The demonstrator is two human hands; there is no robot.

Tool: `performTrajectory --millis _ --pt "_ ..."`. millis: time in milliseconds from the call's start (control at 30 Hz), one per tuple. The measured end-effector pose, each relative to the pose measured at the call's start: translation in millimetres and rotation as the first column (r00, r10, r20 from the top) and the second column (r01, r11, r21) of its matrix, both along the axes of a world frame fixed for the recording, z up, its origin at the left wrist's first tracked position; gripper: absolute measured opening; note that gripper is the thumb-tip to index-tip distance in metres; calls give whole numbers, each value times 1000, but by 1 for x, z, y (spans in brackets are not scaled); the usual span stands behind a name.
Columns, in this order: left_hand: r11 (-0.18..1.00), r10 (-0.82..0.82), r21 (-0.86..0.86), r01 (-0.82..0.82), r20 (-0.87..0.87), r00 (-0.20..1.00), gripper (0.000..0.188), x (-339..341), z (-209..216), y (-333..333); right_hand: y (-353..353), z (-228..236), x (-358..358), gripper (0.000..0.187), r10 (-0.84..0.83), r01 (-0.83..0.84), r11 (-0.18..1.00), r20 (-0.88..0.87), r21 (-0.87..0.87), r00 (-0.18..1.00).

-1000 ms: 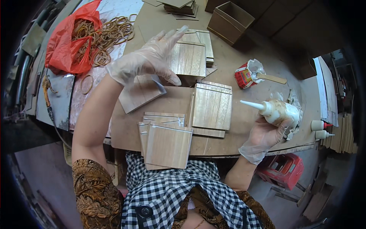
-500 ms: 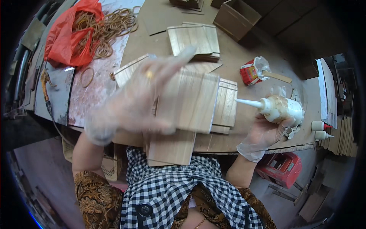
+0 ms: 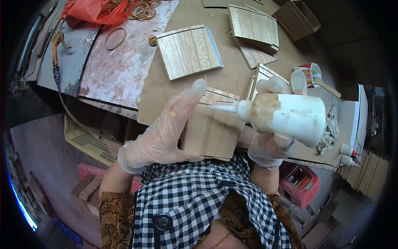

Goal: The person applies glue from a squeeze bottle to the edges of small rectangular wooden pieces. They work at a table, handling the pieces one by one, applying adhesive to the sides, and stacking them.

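Observation:
My right hand (image 3: 275,143), in a clear glove, is wrapped round a white squeeze bottle (image 3: 296,116) with brown smears. The bottle lies nearly level in the air, its thin nozzle pointing left above a light wooden panel (image 3: 211,135) at the table's front edge. Beside that panel's left edge is my gloved left hand (image 3: 163,130), open, thumb and fingers spread apart; whether it touches the wood I cannot tell. Another grooved wooden panel (image 3: 188,54) rests farther back. A further panel (image 3: 267,74) is partly hidden behind the bottle.
Stacked wooden panels (image 3: 255,29) and an open brown box (image 3: 296,18) stand at the back right. A red packet (image 3: 306,74) with a flat stick lies near crumpled paper (image 3: 329,133). Rubber bands (image 3: 141,10) and a red bag (image 3: 95,12) are far left, near a corded tool (image 3: 56,50).
My left hand has left the panel it was over; a panel now lies uncovered farther back. The bottle has come up and left, above the front panel. The whole view has shifted.

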State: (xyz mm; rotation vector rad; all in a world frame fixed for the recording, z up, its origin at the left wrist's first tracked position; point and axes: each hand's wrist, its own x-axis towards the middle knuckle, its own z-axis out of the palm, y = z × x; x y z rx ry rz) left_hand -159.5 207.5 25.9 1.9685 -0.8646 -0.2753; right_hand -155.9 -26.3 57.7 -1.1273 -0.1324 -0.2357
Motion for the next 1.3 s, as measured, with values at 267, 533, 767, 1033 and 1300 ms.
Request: performTrajectory --millis 267,533,767,1033,1300 --pt "995 5 -97 -3 24 1000 126 0 -10 4 20 -2 1 97 -132 101 956 -95 -274 987" --pt "998 5 -65 -5 5 1000 121 2 -8 5 22 -14 -5 103 -140 89 920 -106 -382 985" --pt "996 5 -94 -3 21 1000 118 1 -12 5 18 -28 -2 92 -140 143 930 35 -339 990" --pt "992 24 -128 -18 42 999 117 0 -14 6 2 -35 -7 74 -181 185 962 38 -203 983" --pt "994 21 -112 -17 31 999 116 0 -15 5 -12 -45 -13 74 -317 350 864 149 -363 937"
